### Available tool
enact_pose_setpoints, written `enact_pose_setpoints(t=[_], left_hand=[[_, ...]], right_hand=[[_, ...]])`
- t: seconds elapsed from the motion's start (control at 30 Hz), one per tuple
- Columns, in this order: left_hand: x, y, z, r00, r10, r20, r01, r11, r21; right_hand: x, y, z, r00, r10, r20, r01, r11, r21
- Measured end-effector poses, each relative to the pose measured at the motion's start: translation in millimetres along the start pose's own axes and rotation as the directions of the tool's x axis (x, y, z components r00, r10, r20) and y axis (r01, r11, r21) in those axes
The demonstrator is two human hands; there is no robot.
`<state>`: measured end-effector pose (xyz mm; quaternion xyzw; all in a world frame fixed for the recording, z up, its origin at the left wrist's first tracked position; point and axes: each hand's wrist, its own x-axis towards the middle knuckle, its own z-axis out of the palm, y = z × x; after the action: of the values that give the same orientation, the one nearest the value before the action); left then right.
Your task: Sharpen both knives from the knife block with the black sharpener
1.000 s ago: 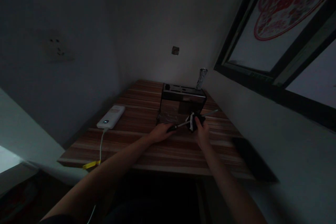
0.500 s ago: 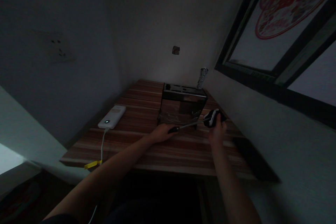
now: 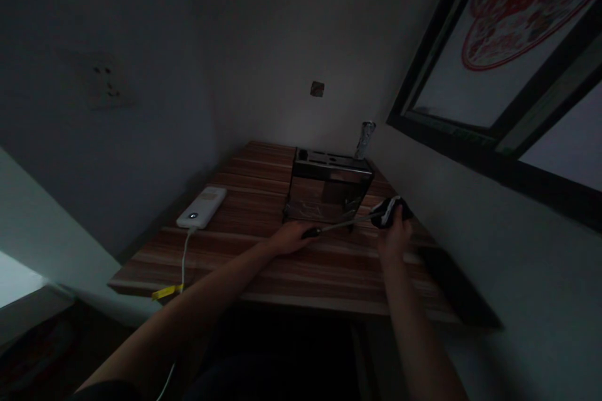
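Note:
My left hand (image 3: 292,237), low over the table in front of the rack, is closed around the black handle of a slim knife (image 3: 336,225). Its thin metal blade slants right toward a bunched black-and-white cloth (image 3: 387,212). In my right hand (image 3: 396,231), the cloth is gripped about the blade's far end, so the tip is hidden. Just behind the blade stands a dark knife rack (image 3: 332,173) with a see-through front and slots on top. A silvery, crinkled-looking handle (image 3: 365,140) sticks up from its right end.
On the left of the striped wooden table (image 3: 254,178) lies a white power bank (image 3: 202,208) with a white cable (image 3: 184,257) running off the front edge, a yellow tag (image 3: 167,292) on it. A dark flat panel (image 3: 458,288) is at the right edge. Walls close in behind and beside.
My right hand and the cloth have shifted slightly to the right along the blade, away from the handle. The left hand stays almost in place on the handle.

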<state>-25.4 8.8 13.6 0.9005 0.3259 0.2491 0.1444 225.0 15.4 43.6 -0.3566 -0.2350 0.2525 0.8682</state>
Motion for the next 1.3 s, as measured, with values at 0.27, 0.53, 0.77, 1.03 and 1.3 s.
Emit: enact_pose_setpoints(t=[0.27,0.53,0.77,1.03,1.3], left_hand=[[-0.7,-0.9,0.8,1.0,-0.022,0.0,0.022,1.0,0.019],[-1.5,-0.1,0.7,0.999,-0.042,-0.013,0.042,0.999,-0.002],[-1.1,1.7,-2.8,0.996,-0.093,-0.011,0.092,0.996,-0.004],[-1.7,-0.6,-1.6,0.998,-0.055,-0.002,0.055,0.998,-0.016],[-1.9,-1.6,-1.8,0.999,-0.043,0.01,0.043,0.999,0.029]], right_hand=[[-8.2,-5.0,4.3,0.996,0.033,0.083,-0.035,0.999,0.023],[-22.7,-2.6,9.4,0.982,0.095,0.165,-0.09,0.995,-0.035],[-39.7,25.3,3.4,0.878,0.262,0.401,-0.129,0.936,-0.328],[-56.2,34.4,1.2,0.678,0.442,0.587,-0.073,0.835,-0.545],[-65.1,43.9,-0.7,0.655,0.428,0.623,0.043,0.802,-0.596]])
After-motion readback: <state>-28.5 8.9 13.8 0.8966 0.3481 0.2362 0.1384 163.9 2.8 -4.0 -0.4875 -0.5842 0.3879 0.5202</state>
